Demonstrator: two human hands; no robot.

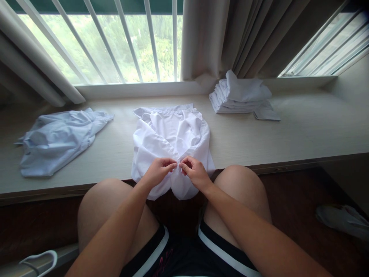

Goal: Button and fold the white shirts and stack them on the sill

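Observation:
A white shirt (170, 134) lies spread on the pale window ledge (302, 130), its near end hanging over the front edge between my knees. My left hand (158, 171) pinches the shirt's front edge at the middle. My right hand (194, 171) pinches the opposite edge, fingertips almost touching the left ones. Both hands sit at the shirt's centre opening, just above the ledge's front edge.
A crumpled light-blue shirt (57, 140) lies on the ledge at left. A stack of folded white shirts (239, 96) stands at the back right by the curtain (230, 38). A white hanger (40, 261) lies at the lower left. Something white (343, 219) rests on the floor at right.

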